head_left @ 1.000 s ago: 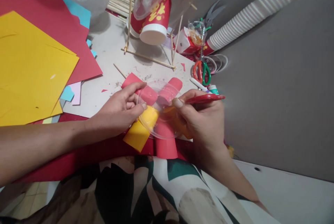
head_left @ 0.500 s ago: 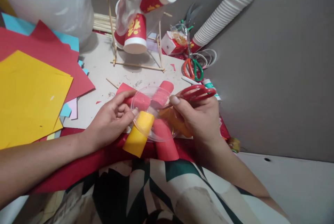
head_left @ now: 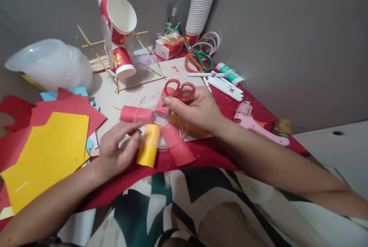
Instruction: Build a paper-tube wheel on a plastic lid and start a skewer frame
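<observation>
Scissors (head_left: 179, 89) clenched in right hand (head_left: 197, 111), blades beneath fingers; left hand (head_left: 115, 155) fingertips pinch clear lid (head_left: 161, 132) rim, apparently steadying it over paper rolls (head_left: 148, 151).

The bench (head_left: 130, 93) holds coloured sheets (head_left: 51, 143) at left, paper rolls (head_left: 146, 155) in front. Green-handled scissors (head_left: 200, 61), pens (head_left: 225, 87) and a glue gun (head_left: 253, 122) lie right.

clear lid (head_left: 162, 125) atop paper rolls (head_left: 147, 146), red scissors (head_left: 179, 90) upright
</observation>
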### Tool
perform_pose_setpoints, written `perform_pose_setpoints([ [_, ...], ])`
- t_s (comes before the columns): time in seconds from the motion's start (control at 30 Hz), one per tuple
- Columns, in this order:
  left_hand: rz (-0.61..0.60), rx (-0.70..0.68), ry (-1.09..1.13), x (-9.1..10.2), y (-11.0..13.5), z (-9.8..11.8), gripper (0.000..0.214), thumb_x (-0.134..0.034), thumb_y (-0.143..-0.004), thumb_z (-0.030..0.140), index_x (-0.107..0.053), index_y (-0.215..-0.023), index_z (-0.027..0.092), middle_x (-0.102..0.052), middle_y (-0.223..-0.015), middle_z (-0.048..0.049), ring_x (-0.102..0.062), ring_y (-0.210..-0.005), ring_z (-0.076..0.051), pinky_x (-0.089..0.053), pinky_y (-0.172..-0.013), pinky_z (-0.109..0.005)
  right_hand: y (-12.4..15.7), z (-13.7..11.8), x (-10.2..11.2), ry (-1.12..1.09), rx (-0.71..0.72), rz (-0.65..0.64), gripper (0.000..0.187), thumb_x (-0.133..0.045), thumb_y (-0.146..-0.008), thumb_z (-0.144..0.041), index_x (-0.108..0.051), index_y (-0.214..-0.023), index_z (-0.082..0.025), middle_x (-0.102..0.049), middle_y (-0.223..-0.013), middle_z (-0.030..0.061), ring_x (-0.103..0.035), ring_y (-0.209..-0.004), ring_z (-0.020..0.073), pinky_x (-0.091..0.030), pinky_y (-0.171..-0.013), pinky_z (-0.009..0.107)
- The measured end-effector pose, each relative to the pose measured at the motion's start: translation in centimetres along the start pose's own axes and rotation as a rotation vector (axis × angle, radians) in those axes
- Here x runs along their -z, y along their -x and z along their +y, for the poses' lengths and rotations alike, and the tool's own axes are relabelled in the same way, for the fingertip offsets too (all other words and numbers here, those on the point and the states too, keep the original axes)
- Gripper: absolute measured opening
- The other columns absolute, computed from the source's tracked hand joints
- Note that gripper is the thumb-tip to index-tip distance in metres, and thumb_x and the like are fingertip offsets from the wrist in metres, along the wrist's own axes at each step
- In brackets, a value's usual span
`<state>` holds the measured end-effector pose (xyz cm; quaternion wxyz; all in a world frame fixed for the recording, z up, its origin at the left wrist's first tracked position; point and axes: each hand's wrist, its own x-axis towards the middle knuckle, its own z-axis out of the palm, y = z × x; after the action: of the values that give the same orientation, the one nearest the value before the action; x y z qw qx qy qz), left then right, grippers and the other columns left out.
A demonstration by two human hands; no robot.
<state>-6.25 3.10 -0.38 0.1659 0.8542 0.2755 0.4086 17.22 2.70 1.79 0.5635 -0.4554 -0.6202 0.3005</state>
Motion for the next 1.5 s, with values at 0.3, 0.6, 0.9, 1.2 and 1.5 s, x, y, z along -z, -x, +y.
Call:
perform_pose_setpoints([
  [0.3, -0.425, -0.282, -0.566, -1.5, -1.3, 4.4, 0.030, -0.061, -0.088, 0.025, -0.063, -0.115, 0.011, -0.070, -0.123, -0.0160, -0.064, -0.108, -0.032, -0.051, -0.090, -0.047, -0.4, 0.4, 0.4, 0.075, 0.193, -0.015, 0.034, -0.057, -0.087, -0.027, -0.041, -0.057, -0.019, -0.038, -0.053, -0.0050, -0.035, -0.053, 0.0071, -0.033, -0.053, 0.022],
  [0.6, -0.463, -0.242, -0.826, -3.5, -2.5, 6.3, 0.019, -0.054, -0.091, 0.020, -0.066, -0.102, 0.009, -0.069, -0.125, -0.0202, -0.065, -0.097, -0.032, -0.049, -0.077, -0.045, -0.5, 1.4, 0.3, 0.110, 0.183, -0.038, 0.032, -0.058, -0.085, -0.029, -0.042, -0.059, -0.019, -0.040, -0.053, -0.0053, -0.037, -0.054, 0.0082, -0.032, -0.056, 0.024],
  [0.9, -0.461, -0.295, -0.848, -3.7, -2.7, 5.8, 0.017, -0.052, -0.092, 0.018, -0.066, -0.099, 0.011, -0.070, -0.123, -0.0179, -0.064, -0.092, -0.030, -0.047, -0.075, -0.043, -1.0, 1.7, 0.6, 0.110, 0.207, -0.066, 0.034, -0.056, -0.086, -0.028, -0.039, -0.057, -0.019, -0.039, -0.052, -0.0057, -0.035, -0.053, 0.0075, -0.030, -0.055, 0.025],
  [1.2, -0.451, -0.378, -0.843, -3.8, -2.9, 5.2, 0.013, -0.057, -0.089, 0.019, -0.067, -0.092, 0.011, -0.072, -0.117, -0.0213, -0.062, -0.083, -0.029, -0.049, -0.071, -0.041, -0.9, 2.0, 0.6, 0.131, 0.218, -0.157, 0.036, -0.053, -0.090, -0.027, -0.039, -0.059, -0.019, -0.034, -0.052, -0.0067, -0.031, -0.052, 0.0073, -0.028, -0.055, 0.024],
  [1.5, -0.475, -0.364, -0.797, -4.0, -2.5, 4.9, 0.019, -0.057, -0.086, 0.016, -0.066, -0.102, 0.010, -0.071, -0.117, -0.0201, -0.061, -0.087, -0.030, -0.049, -0.071, -0.041, -0.9, 2.5, 0.5, 0.212, 0.191, -0.181, 0.035, -0.053, -0.090, -0.028, -0.038, -0.059, -0.020, -0.036, -0.052, -0.0058, -0.034, -0.052, 0.0080, -0.029, -0.056, 0.026],
])
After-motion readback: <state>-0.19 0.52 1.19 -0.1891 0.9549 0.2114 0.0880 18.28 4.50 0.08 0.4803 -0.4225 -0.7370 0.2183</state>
